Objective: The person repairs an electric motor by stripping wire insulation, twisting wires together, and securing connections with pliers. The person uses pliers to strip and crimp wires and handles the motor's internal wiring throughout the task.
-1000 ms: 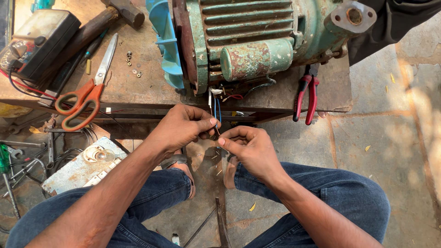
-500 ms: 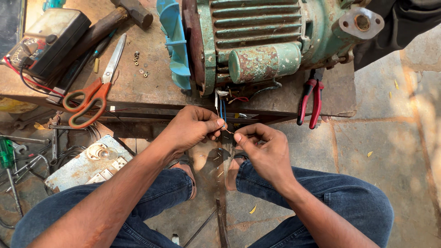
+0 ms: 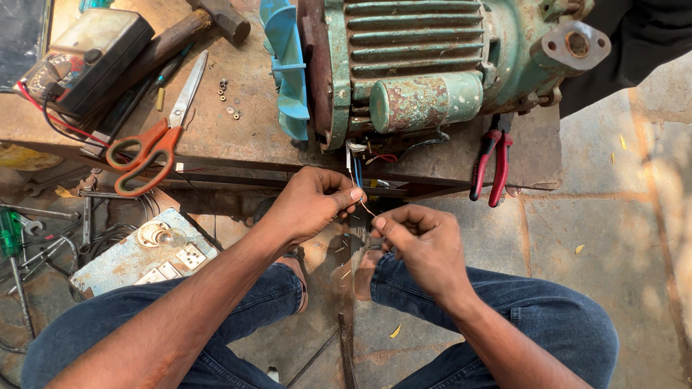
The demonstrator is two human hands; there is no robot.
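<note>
the person is sitting low in front of a worn workbench [image 3: 238,140], knees in blue jeans spread to either side, and both hands are working just below the bench's front edge. the left hand [image 3: 310,205] is curling closed, its thumb and forefinger pinching a thin wire [image 3: 358,189] that is hanging down from the underside of a green electric motor [image 3: 425,65] right above the hands. the right hand [image 3: 422,241] is sitting just beside and slightly lower than the left one, fingers folded in, its thumb and forefinger nipping the lower end of the same wire. the two hands are close together but not touching, with the short bare stretch of wire running between their fingertips. a few more coloured leads are dangling from the motor just above the left thumb.

beyond the right hand, red-handled pliers [image 3: 490,166] are lying at the bench edge. beyond the left hand, orange-handled scissors [image 3: 155,140] are resting on the bench, with a boxy meter [image 3: 86,61] and a wooden-handled hammer [image 3: 194,32] farther off that way. a blue fan [image 3: 288,68] is sitting on the motor's end, above the left hand. down to the left of the left forearm, a pale switch board [image 3: 140,256] is lying on the floor among loose tools.
</note>
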